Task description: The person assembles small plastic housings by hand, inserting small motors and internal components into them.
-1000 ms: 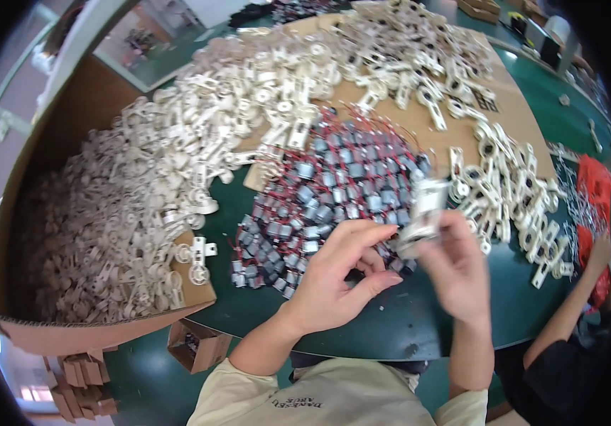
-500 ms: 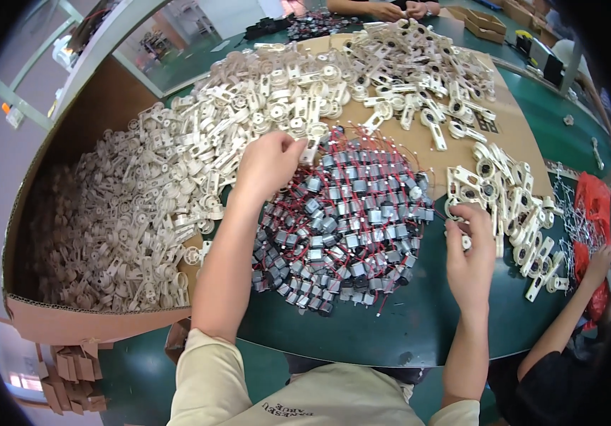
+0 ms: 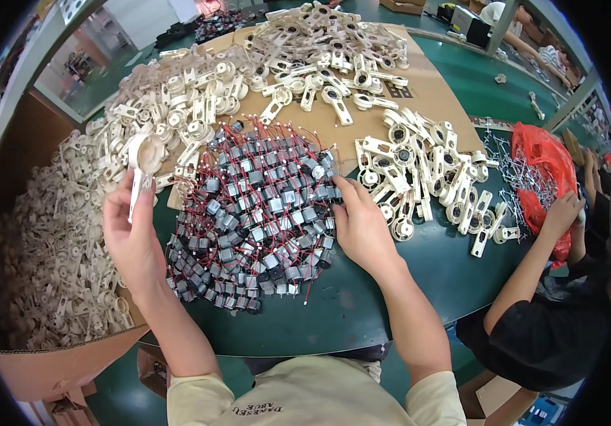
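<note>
My left hand (image 3: 133, 238) is closed on the narrow handle of a cream plastic housing (image 3: 148, 153), its round cup end facing up, in front of the heap of similar housings. At the right edge of a heap of small silver motors (image 3: 256, 213) with red wires is my right hand (image 3: 366, 227). Its thumb and forefinger close round a motor at the heap's edge, partly hidden by the fingers. Right of this hand lie more cream housings (image 3: 419, 170) with dark round centres.
A large cardboard box (image 3: 71, 362) full of cream housings stands at the left. Flat cardboard (image 3: 447, 106) lies under the far heap on the green table (image 3: 298, 326). At the right, a co-worker's hand (image 3: 565, 213) is by a red plastic bag (image 3: 533, 153) and a pile of screws (image 3: 511, 174).
The view has shifted to the right. My left hand has lifted a cream housing from the heap. My right hand has moved left from beside the cream housings to the motor heap.
</note>
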{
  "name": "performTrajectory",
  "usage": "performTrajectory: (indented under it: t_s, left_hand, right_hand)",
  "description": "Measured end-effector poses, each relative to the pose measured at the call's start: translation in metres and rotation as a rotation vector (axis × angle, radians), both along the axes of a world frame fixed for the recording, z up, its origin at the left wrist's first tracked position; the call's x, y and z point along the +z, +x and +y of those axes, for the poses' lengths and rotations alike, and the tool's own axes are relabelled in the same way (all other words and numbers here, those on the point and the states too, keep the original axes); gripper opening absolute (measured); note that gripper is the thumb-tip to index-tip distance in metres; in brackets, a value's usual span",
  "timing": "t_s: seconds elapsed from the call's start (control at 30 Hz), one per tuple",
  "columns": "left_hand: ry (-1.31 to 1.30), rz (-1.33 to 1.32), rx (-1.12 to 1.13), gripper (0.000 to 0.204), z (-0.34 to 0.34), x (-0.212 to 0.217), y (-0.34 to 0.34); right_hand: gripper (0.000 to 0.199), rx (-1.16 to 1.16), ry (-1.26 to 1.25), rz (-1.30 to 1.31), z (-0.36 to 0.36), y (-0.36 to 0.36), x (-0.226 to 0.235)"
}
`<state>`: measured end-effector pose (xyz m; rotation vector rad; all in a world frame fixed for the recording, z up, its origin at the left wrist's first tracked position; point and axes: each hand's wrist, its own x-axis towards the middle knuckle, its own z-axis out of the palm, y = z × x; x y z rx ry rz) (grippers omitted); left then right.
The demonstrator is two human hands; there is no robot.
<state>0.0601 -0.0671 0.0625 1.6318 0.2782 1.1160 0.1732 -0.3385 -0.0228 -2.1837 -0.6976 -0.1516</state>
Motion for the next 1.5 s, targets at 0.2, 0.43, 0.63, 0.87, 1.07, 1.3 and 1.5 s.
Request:
performTrajectory:
  t_s: [0.2,0.43,0.63,0.87,1.07,1.3,1.5]
  left_hand:
    - [-0.49,-0.057,-0.323,0.019,-0.007,-0.019,-0.015]
    - [-0.744,-0.072,-0.551,0.023,-0.017,-0.016,-0.017]
    - [-0.989,0.051,-0.795,0.031,-0.046,-0.015,-0.003]
    - [-0.621,0.133,-0.81,0.034,-0.064,-0.03,-0.002]
    - [-0.602,0.188,-0.792,0.033,-0.071,-0.032,-0.002]
    - [-0.543,0.167,-0.777,0.033,-0.072,-0.036,-0.001]
    - [-0.481,0.188,-0.823,0.035,-0.072,-0.038,-0.001]
  right_hand:
    - [0.033,-0.041,-0.023,0.239,-0.002,0.005,0.004]
    - [0.033,-0.111,0.201,0.279,-0.003,-0.002,0.024]
    - [0.026,0.158,0.729,0.505,0.002,-0.038,0.044]
    - [0.026,0.52,0.711,0.686,0.003,-0.064,0.053]
    - [0.023,0.484,0.647,0.769,0.003,-0.062,0.05]
    - [0.021,0.441,0.695,0.813,0.002,-0.061,0.055]
    - [0.025,0.493,0.609,0.792,0.001,-0.06,0.057]
